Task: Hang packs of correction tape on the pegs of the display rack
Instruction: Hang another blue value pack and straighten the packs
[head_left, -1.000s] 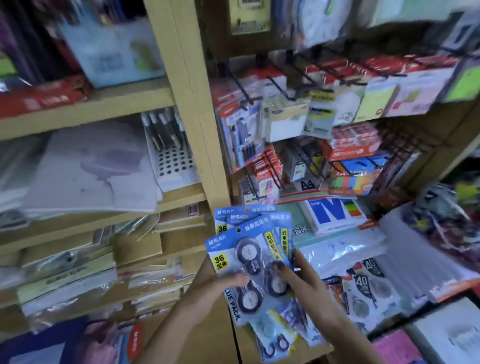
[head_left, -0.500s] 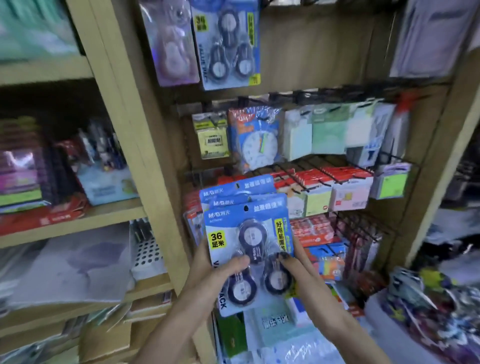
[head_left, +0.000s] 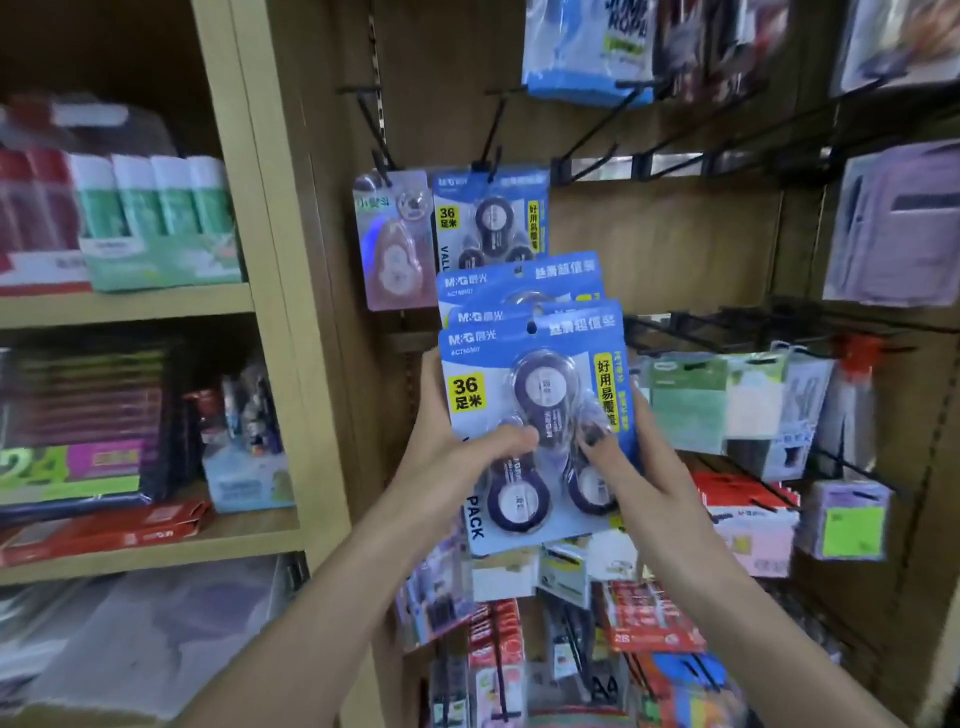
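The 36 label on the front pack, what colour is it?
Yellow with black print, on the blue card pack of correction tape; head view.

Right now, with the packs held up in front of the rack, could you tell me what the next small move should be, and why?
Probably lift the front pack toward the peg where a matching blue pack already hangs. Both the left hand and right hand hold the fanned stack just below that peg, and the front pack's hang hole is exposed at its top edge.
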